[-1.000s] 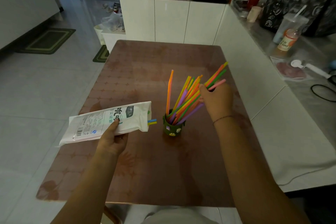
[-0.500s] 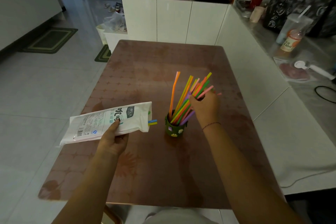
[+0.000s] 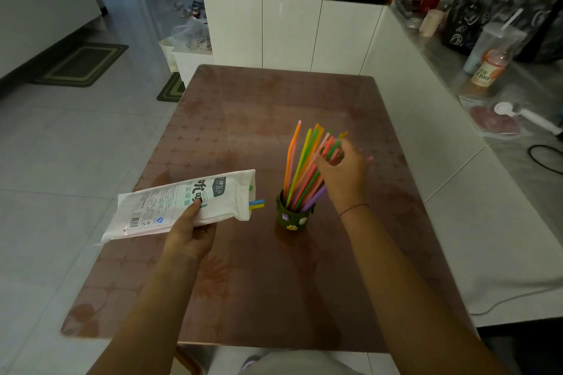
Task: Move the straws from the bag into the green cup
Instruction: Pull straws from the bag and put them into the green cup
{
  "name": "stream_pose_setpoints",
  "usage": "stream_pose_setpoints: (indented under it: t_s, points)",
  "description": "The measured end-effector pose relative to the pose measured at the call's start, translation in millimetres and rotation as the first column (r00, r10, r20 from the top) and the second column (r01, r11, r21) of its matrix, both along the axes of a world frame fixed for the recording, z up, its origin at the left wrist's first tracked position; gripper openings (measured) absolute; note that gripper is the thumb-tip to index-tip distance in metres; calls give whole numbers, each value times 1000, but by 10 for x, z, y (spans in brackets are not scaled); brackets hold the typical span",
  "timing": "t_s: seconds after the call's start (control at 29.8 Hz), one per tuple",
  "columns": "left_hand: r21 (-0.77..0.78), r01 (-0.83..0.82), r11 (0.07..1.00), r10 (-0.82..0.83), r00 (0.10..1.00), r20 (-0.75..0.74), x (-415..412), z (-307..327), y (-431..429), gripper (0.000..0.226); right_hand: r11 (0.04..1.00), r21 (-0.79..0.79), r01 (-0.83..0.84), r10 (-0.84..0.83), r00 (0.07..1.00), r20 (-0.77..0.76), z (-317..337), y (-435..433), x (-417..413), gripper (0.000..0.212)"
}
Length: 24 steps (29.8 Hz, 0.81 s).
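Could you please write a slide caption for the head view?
Right hand gathers straws in the green cup; left hand holds the bag.

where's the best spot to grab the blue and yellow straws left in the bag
Pinch the exposed tips of the blue and yellow straws where they poke out of the open mouth of the bag, coming from its right, the green cup side. They lie roughly level along the bag, so a straight pull rightward should slide them free while the left hand holds the bag.

A glossy brown table [image 3: 243, 119] is reflecting light; the white bag [image 3: 182, 201] is looking like crinkled plastic film, the straws [image 3: 301, 161] smooth plastic.
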<state>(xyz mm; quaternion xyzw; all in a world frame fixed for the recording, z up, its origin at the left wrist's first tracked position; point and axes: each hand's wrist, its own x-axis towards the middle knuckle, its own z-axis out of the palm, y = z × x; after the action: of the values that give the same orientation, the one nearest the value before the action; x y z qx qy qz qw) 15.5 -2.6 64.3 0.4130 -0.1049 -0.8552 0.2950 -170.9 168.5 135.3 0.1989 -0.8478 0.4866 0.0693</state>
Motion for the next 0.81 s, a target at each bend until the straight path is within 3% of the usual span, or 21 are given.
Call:
stream_pose_setpoints:
  t_s: [0.13, 0.3, 0.47, 0.67, 0.81]
  points:
    - [5, 7, 1000, -7, 1000, 13, -5, -2, -13, 24, 997, -51, 66, -66, 998, -8, -31, -18, -20, 15]
    - [5, 4, 1000, -4, 1000, 4, -21, 14, -12, 32, 983, -132, 126, -132, 991, -34, -26, -5, -29, 30]
    - [-16, 26, 1000, -26, 1000, -10, -59, 21, -6, 27, 963, -220, 153, -185, 973, -136, 29, 38, -3, 17]
    - [3, 43, 999, -43, 999, 1, -81, 53, 31, 22, 987, -113, 111, -126, 982, -139, 6, 52, -105, 13]
    - [-6, 39, 999, -39, 999, -10, -97, 94, 43, 24, 992, -67, 103, -114, 978, -175, 17, 69, -60, 24]
